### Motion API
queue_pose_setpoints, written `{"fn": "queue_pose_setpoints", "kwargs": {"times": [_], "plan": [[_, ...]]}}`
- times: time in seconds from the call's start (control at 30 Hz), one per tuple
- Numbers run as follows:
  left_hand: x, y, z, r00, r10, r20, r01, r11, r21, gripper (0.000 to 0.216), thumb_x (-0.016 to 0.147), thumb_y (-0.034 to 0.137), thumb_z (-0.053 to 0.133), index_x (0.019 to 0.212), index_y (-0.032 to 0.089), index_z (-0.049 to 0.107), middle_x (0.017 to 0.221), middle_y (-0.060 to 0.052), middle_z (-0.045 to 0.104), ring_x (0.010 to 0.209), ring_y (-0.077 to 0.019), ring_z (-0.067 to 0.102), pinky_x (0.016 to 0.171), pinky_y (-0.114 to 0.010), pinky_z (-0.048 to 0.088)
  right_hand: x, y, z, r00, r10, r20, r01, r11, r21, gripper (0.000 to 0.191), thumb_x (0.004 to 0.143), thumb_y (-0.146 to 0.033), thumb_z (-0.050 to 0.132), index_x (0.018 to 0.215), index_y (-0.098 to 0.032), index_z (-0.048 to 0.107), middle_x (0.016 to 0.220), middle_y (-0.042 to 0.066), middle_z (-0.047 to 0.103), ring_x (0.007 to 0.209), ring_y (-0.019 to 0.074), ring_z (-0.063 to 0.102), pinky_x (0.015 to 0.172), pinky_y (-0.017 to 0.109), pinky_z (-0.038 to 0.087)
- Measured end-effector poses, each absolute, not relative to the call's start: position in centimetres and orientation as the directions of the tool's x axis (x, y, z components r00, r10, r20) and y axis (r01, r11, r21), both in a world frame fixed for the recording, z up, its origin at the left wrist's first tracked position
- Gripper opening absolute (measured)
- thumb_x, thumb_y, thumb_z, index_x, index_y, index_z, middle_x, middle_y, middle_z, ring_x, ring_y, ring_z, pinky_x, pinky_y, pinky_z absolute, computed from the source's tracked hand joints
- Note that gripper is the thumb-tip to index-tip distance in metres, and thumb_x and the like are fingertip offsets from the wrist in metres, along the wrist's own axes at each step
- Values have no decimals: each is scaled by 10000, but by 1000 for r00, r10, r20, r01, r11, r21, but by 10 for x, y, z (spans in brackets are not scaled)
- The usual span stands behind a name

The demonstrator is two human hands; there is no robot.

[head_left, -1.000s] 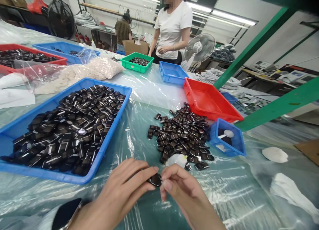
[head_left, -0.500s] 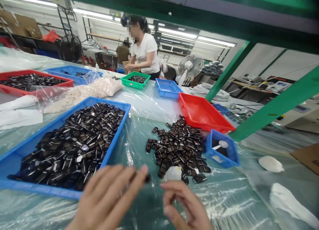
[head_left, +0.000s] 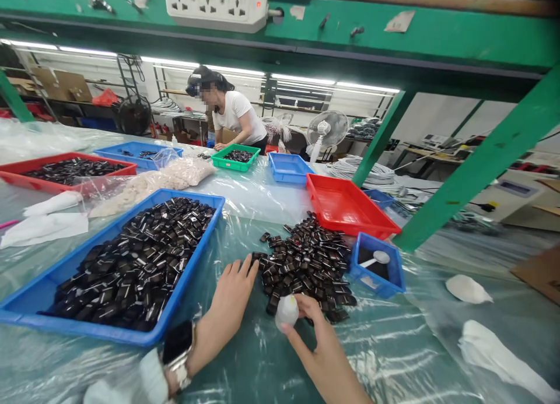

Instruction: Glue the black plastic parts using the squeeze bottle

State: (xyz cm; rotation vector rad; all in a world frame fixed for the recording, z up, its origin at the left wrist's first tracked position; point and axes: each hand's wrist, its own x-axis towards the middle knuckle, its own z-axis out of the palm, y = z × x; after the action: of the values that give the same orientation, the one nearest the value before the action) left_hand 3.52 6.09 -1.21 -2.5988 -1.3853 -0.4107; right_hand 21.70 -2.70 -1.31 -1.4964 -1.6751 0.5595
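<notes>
Glossy black pieces (head_left: 301, 264) lay in a loose heap right of centre on the plastic sheeting (head_left: 420, 351), with many similar ones in the large blue tray (head_left: 151, 336) on the left. A second earlier both hands had met over one such piece; now they had parted, and that piece could not be picked out. The left hand (head_left: 231, 293) had gone to the heap's left edge, palm down, fingers stretched and slightly spread, tips touching or just beside an outlying piece, nothing visibly gripped. The right hand (head_left: 319, 340) had come to pinch a white rounded object (head_left: 286, 312) between thumb and fingers at the heap's near edge, so each hand seemed busy with a separate thing. Edges crowded the far and right sides: the red tray (head_left: 350, 208) stood just beyond the heap, the small blue bin (head_left: 380, 284) just right of it. A strip of sheeting ran between heap and large blue tray, and the widest room for moving lay toward the near right
</notes>
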Motion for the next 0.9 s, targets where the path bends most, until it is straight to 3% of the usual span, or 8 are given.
{"fn": "queue_pose_setpoints", "kwargs": {"times": [0.1, 0.37, 0.5, 0.63, 0.73, 0.9], "plan": [[39, 77, -8, 529, 803, 274, 833, -554, 15, 261, 952, 253, 607, 1193, 155, 589, 1191, -86, 623, 988, -231, 654, 823, -426, 560, 218, -32, -9, 2, 972, 234, 611, 184, -770, 252, 903, -307, 547, 1145, -242, 575, 1038, 68, 708, 880, 206, 693, 749, 311, 572], [38, 66, -13, 593, 772, 229, 786, -617, 47, 200, 948, 246, 610, 1117, 140, 617, 1109, -72, 649, 944, -219, 660, 805, -414, 556, 223, -33, -4, -23, 973, 230, 627, 193, -755, 281, 873, -290, 565, 1149, -239, 582, 1032, 65, 717, 876, 213, 677, 765, 322, 552], [27, 49, -12, 587, 770, 251, 760, -631, 156, 153, 954, 167, 577, 1101, 136, 606, 1022, -54, 652, 897, -207, 658, 777, -391, 556, 226, -32, -4, -16, 973, 232, 640, 188, -745, 293, 883, -301, 554, 1169, -241, 570, 1028, 64, 716, 874, 210, 679, 749, 311, 549], [10, 31, -15, 550, 788, 277, 729, -615, 302, 255, 944, 31, 386, 1107, 158, 536, 998, -93, 641, 904, -255, 654, 764, -421, 548, 226, -32, -5, -2, 975, 223, 636, 173, -752, 293, 880, -321, 558, 1161, -243, 579, 1010, 61, 712, 873, 207, 674, 743, 305, 545], [5, 17, -11, 511, 815, 272, 706, -579, 408, 197, 951, 82, 330, 1069, 171, 460, 920, -99, 645, 796, -244, 670, 670, -364, 550, 224, -34, -7, 40, 977, 208, 619, 140, -773, 283, 879, -345, 561, 1143, -245, 588, 989, 57, 699, 873, 204, 657, 745, 299, 536], [9, 7, 2, 521, 819, 239, 654, -563, 505, 107, 941, 141, 362, 897, 224, 413, 736, -8, 595, 620, -182, 609, 565, -276, 491, 219, -38, -8, 131, 977, 169, 548, 71, -833, 303, 889, -391, 551, 1159, -258, 575, 1031, 58, 684, 954, 214, 647, 782, 292, 524]]}}
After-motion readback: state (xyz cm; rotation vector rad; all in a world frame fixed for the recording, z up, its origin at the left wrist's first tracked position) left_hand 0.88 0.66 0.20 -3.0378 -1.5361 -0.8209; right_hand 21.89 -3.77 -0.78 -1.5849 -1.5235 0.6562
